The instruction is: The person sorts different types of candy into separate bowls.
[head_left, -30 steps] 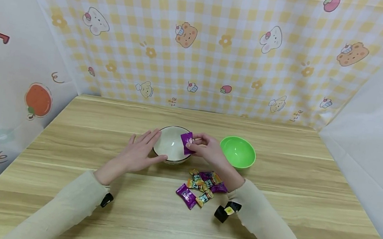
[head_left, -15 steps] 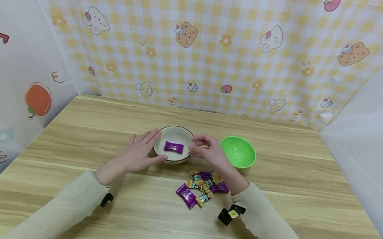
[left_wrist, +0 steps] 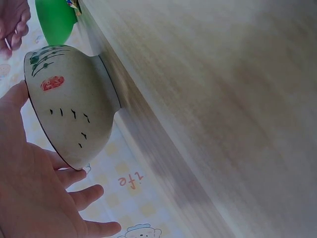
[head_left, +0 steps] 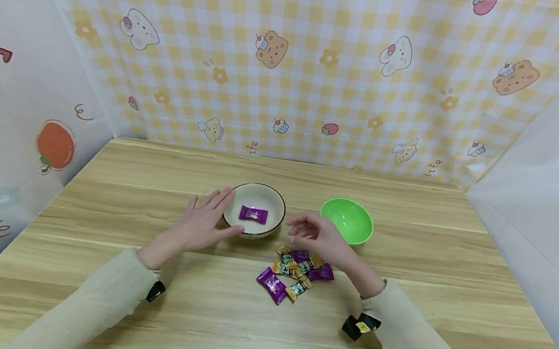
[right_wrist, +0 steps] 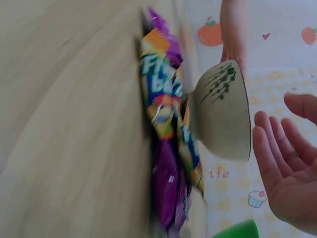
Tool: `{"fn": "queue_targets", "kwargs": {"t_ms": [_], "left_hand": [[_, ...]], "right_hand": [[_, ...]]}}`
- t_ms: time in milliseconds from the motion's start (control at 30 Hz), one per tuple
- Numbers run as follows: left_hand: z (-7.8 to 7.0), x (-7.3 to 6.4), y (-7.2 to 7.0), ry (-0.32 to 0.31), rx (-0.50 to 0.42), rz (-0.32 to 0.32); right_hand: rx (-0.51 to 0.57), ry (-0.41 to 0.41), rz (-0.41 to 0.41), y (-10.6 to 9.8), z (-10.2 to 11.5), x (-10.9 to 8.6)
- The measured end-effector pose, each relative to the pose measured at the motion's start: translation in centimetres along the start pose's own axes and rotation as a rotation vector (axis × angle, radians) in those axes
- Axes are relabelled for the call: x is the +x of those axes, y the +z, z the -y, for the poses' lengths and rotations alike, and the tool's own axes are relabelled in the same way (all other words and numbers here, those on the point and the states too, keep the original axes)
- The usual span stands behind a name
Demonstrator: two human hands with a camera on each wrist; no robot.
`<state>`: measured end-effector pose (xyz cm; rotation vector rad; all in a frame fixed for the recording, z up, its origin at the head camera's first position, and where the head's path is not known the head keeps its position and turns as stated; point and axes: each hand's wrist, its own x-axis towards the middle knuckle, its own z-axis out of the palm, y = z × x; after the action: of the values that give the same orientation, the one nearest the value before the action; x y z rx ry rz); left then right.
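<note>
My left hand rests with spread, mostly straight fingers at the left rim of a cream bowl. In the left wrist view, thumb and a fingertip touch the dark rim of this bowl. One purple-wrapped candy lies inside on its bottom. My right hand hovers between the cream bowl and a green bowl, holding nothing, fingers loosely bent. Below it lies a pile of wrapped candies, with a purple candy in front and a yellow candy beside it. The right wrist view shows the right palm bare.
The wooden table reaches back to a yellow checked cloth. The green bowl stands right of the cream one, partly behind the right hand. White cloth walls close off both sides.
The purple candy left the right hand and came to lie in the cream bowl. The right hand then drew back right and toward the pile. The left hand stayed in place.
</note>
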<state>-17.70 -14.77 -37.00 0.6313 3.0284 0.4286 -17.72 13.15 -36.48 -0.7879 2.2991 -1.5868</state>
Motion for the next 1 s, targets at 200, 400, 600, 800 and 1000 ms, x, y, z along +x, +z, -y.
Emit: {"fn": "queue_targets", "kwargs": {"t_ms": [200,400,600,800,1000], "left_hand": [[0.2,0.1,0.1,0.008,0.008,-0.007],[0.2,0.1,0.1,0.007,0.013,0.007],[0.2,0.1,0.1,0.002,0.013,0.009],[0.1,0.1,0.0,-0.002,0.014,0.011],[0.1,0.0,0.1,0.001,0.004,0.006]], "right_hand": [[-0.143,-0.055,0.124,-0.6,-0.4,-1.5],[-0.291,-0.106,0.171,-1.0,0.2,-2.9],[-0.433,-0.146,0.16,-1.7,-1.8,-3.8],[-0.581,-0.184,0.128,-2.0,-2.3,-4.7],[-0.645,-0.181,0.135,-2.3,-2.6,-5.3]]}}
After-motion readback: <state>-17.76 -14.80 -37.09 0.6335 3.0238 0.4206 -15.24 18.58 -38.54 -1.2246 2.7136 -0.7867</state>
